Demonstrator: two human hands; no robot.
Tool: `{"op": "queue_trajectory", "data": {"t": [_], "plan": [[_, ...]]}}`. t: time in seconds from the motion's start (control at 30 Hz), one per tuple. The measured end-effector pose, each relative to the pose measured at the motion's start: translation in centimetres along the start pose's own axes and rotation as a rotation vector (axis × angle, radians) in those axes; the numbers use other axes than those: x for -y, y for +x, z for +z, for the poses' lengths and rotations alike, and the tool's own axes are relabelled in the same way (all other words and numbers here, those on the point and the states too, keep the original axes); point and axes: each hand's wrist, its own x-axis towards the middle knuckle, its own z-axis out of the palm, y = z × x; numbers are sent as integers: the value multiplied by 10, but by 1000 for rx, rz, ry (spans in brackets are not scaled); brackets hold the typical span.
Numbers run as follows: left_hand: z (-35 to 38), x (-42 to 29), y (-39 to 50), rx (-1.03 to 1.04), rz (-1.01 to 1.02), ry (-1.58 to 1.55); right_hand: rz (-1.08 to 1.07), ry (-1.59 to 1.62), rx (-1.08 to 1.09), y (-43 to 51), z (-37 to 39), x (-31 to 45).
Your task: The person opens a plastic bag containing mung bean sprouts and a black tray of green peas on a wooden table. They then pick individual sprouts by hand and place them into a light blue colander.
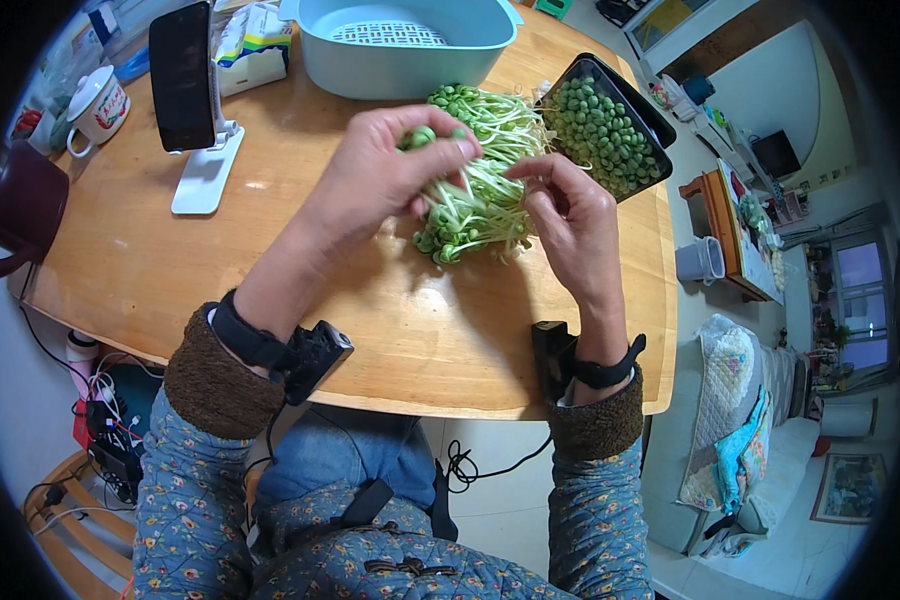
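A few green bean sprouts are pinched in my left hand, their round green heads showing between thumb and fingers. Just to the right, my right hand has its fingers curled close to the pale stems; whether a root or stem is between them cannot be made out. Below and behind both hands lies a heap of sprouts on the wooden table, heads mostly to the left, thin roots to the right. A black plastic tray packed with green heads sits tilted beyond my right hand.
At the back stands a light blue basin with a slotted drainer inside. A phone on a white stand, a pack of tissues, an enamel mug and a dark red mug occupy the left side. Black devices are strapped at my wrists.
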Motion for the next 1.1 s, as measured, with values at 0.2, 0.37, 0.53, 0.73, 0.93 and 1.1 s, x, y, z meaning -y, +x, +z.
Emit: {"op": "queue_trajectory", "data": {"t": [0.2, 0.37, 0.53, 0.73, 0.93, 1.1], "plan": [[-14, -3, 6, -117, -11, -335, -67, -208, -20, 0, 7, -2], [-10, 1, 5, -150, -56, -195, -89, -214, -11, 0, 8, -4], [-5, 1, 4, -133, -74, -14, -95, -167, -31, 2, 8, -3], [3, 6, 0, 50, -1, 170, -124, -47, 21, 1, 4, 3], [3, 5, 1, -41, 41, 185, 57, 94, 97, -1, 3, 2], [0, 2, 1, -74, 25, 156, -27, 152, 45, -1, 3, 0]]}}
